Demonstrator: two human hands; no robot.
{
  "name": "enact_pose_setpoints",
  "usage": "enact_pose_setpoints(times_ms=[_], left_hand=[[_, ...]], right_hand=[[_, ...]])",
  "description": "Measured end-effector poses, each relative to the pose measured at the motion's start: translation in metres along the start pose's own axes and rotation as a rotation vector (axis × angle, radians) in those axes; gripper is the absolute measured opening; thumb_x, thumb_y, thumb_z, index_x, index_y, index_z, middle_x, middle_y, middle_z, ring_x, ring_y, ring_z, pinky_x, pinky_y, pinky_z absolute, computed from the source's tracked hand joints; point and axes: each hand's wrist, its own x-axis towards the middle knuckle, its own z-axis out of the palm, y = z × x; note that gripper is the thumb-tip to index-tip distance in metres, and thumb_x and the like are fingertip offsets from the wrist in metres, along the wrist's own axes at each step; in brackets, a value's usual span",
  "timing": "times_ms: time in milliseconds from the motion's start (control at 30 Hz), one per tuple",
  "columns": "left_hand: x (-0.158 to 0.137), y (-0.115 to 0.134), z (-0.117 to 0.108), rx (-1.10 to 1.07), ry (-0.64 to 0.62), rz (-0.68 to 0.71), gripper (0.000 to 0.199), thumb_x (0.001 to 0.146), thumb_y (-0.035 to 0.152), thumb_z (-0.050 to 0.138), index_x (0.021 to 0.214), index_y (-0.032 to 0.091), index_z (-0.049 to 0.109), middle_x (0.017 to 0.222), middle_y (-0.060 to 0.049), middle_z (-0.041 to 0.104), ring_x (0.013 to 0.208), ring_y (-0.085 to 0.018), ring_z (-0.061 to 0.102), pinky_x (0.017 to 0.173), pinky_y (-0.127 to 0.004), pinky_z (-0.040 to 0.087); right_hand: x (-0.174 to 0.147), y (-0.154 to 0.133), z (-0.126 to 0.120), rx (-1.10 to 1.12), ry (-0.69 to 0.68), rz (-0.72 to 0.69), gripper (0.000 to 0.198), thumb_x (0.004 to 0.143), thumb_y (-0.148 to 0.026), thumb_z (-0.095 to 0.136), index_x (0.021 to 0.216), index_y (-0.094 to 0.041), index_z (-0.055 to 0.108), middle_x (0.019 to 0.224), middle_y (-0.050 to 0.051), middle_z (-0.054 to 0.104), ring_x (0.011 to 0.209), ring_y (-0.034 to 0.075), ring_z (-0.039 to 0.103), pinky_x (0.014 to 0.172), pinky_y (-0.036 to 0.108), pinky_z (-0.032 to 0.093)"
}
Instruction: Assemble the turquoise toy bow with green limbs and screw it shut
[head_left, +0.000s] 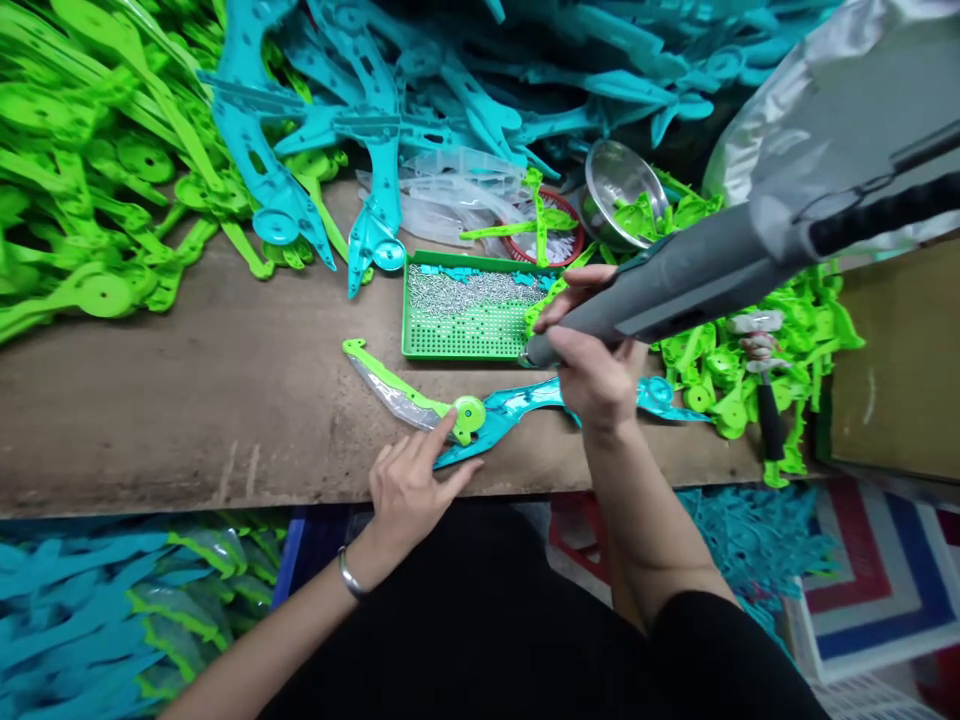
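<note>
Left hand (405, 492), spread open, touches the green piece (469, 411) just ahead; right hand (600, 375) grips a grey power tool (679, 275).

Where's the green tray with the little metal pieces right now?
In the head view, the green tray sits mid-picture on the workbench, its right end by the gray tool in the right hand, just beyond the blue piece.

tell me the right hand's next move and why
Probably bring the grey driver to the round green end: the right hand holds the driver with its tip by the green tray, while the left hand has a finger at that end, which lies over the blue piece. Whether the tip carries a screw I can't tell.
</note>
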Motion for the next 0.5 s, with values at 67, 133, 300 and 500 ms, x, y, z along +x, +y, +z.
enact_pose_setpoints(times_ms=[67, 133, 300, 500], left_hand=[[-0.001, 0.0, 0.003, 0.037, 0.032, 0.021, 0.056, 0.088, 0.053, 0.067, 0.132, 0.019, 0.062, 0.078, -0.002, 0.071, 0.07, -0.019, 0.066, 0.068, -0.032, 0.039], [0.0, 0.0, 0.005, 0.043, 0.049, 0.024, 0.053, 0.089, 0.051, 0.067, 0.131, 0.019, 0.063, 0.076, -0.001, 0.07, 0.069, -0.019, 0.065, 0.066, -0.033, 0.038], [0.002, 0.001, 0.006, 0.048, 0.065, 0.025, 0.052, 0.09, 0.05, 0.066, 0.131, 0.019, 0.062, 0.077, -0.003, 0.072, 0.068, -0.02, 0.065, 0.066, -0.033, 0.038], [0.002, 0.001, 0.006, 0.051, 0.065, 0.025, 0.053, 0.088, 0.049, 0.068, 0.132, 0.02, 0.061, 0.076, -0.002, 0.071, 0.068, -0.02, 0.064, 0.067, -0.034, 0.039]], right_hand=[[0.005, 0.011, 0.017, 0.028, 0.059, -0.052, 0.028, 0.08, -0.04, 0.072, 0.102, -0.029, 0.06, 0.068, -0.005, 0.055, 0.06, 0.012, 0.057, 0.063, 0.031, 0.05], [0.009, 0.026, 0.031, 0.091, 0.119, -0.079, 0.022, 0.082, -0.036, 0.072, 0.099, -0.028, 0.061, 0.064, -0.006, 0.054, 0.057, 0.011, 0.056, 0.06, 0.029, 0.049], [0.017, 0.053, 0.05, 0.175, 0.13, -0.082, 0.026, 0.082, -0.043, 0.069, 0.099, -0.026, 0.059, 0.062, -0.006, 0.056, 0.055, 0.013, 0.061, 0.057, 0.03, 0.049], [0.022, 0.057, 0.057, 0.072, 0.125, -0.008, 0.036, 0.079, -0.054, 0.066, 0.096, -0.025, 0.053, 0.057, -0.007, 0.054, 0.051, 0.013, 0.058, 0.055, 0.031, 0.048]])
